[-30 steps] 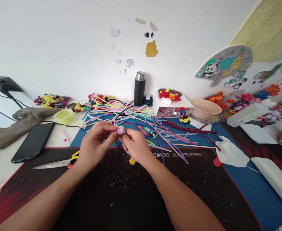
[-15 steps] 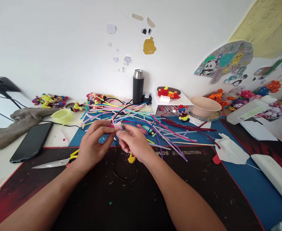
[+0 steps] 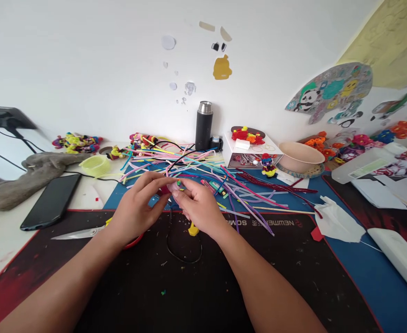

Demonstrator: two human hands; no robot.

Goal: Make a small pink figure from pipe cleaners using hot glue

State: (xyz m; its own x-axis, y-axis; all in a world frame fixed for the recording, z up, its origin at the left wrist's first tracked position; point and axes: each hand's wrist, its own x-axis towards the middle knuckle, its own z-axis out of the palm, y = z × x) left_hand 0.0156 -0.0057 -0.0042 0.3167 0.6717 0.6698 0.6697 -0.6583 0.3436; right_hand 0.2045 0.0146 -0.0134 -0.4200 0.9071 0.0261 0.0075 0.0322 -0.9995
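Observation:
Both of my hands meet over the far edge of the black desk mat [image 3: 175, 286]. My left hand [image 3: 136, 210] and my right hand [image 3: 198, 208] pinch a small pink pipe-cleaner piece [image 3: 173, 186] between their fingertips, with a bit of magenta and green showing on it. Just beyond them spreads a pile of coloured pipe cleaners [image 3: 203, 173]. A thin black loop of wire [image 3: 184, 247] lies on the mat below my hands, beside a small yellow scrap [image 3: 192, 229].
Scissors [image 3: 80, 232] and a black phone [image 3: 51, 201] lie at the left. A black flask [image 3: 203, 126], a white box [image 3: 250, 150] and a beige bowl [image 3: 299, 157] stand at the back. White tissue [image 3: 335, 219] and a white case [image 3: 397, 261] lie right.
My hands have stayed together on the pink piece, turning it slightly between the fingertips; a green bit now shows. The view shifted a little. Another person's hand at the right edge is gone.

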